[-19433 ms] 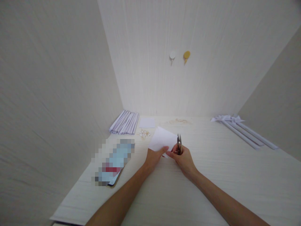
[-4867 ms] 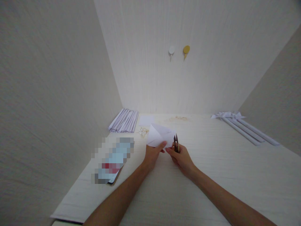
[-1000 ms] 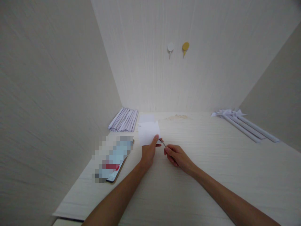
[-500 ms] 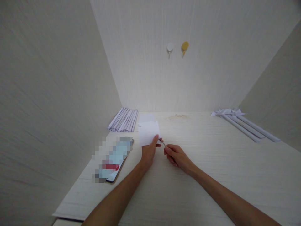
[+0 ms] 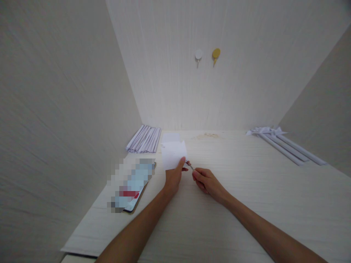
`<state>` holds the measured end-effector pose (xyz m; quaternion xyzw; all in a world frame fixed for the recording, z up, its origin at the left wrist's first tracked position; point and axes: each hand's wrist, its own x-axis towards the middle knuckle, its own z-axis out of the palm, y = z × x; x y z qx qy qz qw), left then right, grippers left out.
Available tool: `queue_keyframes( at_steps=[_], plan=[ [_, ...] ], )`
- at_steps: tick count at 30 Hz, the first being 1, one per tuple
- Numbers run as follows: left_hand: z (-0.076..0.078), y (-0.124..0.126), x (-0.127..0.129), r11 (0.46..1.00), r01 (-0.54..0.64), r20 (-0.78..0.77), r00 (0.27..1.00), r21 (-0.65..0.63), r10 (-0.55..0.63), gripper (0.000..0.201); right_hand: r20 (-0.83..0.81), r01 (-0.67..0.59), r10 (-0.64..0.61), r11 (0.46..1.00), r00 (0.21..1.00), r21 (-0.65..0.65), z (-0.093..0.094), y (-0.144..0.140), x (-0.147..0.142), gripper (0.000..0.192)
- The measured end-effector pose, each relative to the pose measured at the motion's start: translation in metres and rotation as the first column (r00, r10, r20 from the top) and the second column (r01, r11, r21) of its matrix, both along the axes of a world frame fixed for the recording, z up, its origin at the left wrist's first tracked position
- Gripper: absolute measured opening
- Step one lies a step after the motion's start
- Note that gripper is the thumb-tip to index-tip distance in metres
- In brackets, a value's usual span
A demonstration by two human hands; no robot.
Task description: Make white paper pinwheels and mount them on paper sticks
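Note:
A sheet of white paper [image 5: 173, 155] is pinched at its lower right corner by my left hand [image 5: 173, 179], thumb on top. Another pale sheet [image 5: 171, 137] lies just behind it. My right hand [image 5: 205, 180] is closed around one end of a thin, greyish, stick-like tool [image 5: 191, 167]. The tool's far end meets the paper's corner beside my left fingertips. It is too small to tell its exact kind.
Left of the hands a phone [image 5: 137, 186], partly pixelated, lies on the white table [image 5: 246, 212]. Several rolled paper tubes [image 5: 144, 139] sit at the back left. Longer paper rolls [image 5: 286, 148] lie at the back right. White [image 5: 198, 54] and yellow [image 5: 216, 53] hooks hang on the wall.
My right hand has shifted very slightly to the right with the thin tool. The left hand and the paper have stayed almost in place.

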<state>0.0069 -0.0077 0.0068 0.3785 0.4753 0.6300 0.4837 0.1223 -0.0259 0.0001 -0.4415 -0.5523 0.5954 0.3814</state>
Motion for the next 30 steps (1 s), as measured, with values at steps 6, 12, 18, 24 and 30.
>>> queue_keyframes(
  at_steps=[6,12,18,24,30],
  plan=[
    [0.000,0.001,0.000,1.000,-0.016,0.035,0.999,-0.026,0.017,0.015,-0.005,0.003,-0.003,1.000,1.000,-0.009,-0.001,0.001,-0.001,0.029],
    [-0.001,0.003,-0.002,0.999,-0.046,0.061,0.997,0.003,0.046,0.017,-0.144,0.055,-0.049,0.998,0.988,0.042,-0.003,0.000,-0.001,0.027],
    [-0.004,-0.002,0.002,1.000,0.001,-0.047,0.999,-0.029,-0.003,0.022,-0.210,0.207,-0.198,0.978,0.957,0.022,-0.003,0.001,-0.001,0.025],
    [-0.010,-0.005,0.004,0.996,0.092,-0.122,0.988,-0.003,-0.091,0.021,-0.139,0.207,-0.204,0.978,0.969,0.004,-0.002,0.000,-0.001,0.027],
    [-0.009,-0.002,0.002,0.995,0.022,-0.060,0.998,-0.096,-0.028,0.028,-0.226,0.232,-0.236,0.972,0.945,-0.046,-0.006,0.002,0.000,0.025]
  ],
)
